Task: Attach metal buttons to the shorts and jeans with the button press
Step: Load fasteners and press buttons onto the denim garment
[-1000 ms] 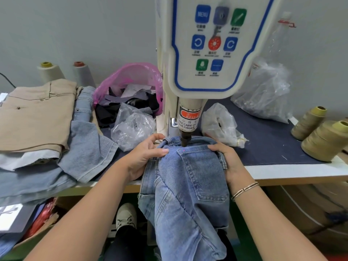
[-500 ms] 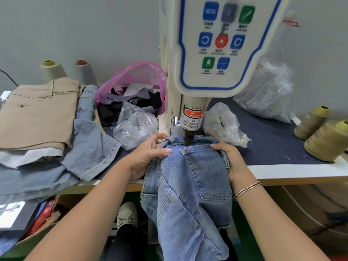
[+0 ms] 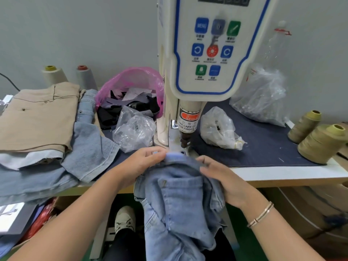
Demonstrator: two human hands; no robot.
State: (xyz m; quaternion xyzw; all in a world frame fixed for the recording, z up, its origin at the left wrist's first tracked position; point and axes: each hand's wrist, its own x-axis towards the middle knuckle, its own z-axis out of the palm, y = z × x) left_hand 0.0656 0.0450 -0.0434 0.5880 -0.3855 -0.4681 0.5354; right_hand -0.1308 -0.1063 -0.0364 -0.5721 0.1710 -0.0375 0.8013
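Your left hand (image 3: 143, 162) and right hand (image 3: 224, 178) grasp the jeans (image 3: 180, 200) — press head (image 3: 185, 142) just beyond your fingertips — waistband crosswise.

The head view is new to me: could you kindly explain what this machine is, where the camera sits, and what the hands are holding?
The camera is worn on the person's head, looking down at their work. The tall white machine is a button press; its plunger hangs above the table. The left hand and right hand both grip blue jeans at the table's front edge, below the plunger. Around lie tan shorts, more denim, clear plastic bags, a pink bag of scraps and thread cones.
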